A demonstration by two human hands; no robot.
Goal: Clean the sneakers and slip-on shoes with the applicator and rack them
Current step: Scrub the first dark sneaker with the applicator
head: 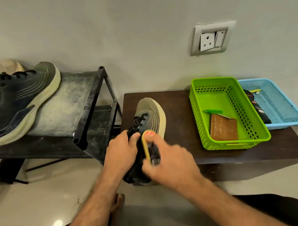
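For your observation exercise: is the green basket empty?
No, the green basket holds a brown wallet-like item and a small green object.

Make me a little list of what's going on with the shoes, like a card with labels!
left hand: left hand grips the sneaker on the table near its laces
right hand: right hand holds the applicator against that sneaker
table: dark table
rack: shoe rack holds the other sneaker
green basket: green basket holds a brown wallet
blue basket: blue basket, right of the green one
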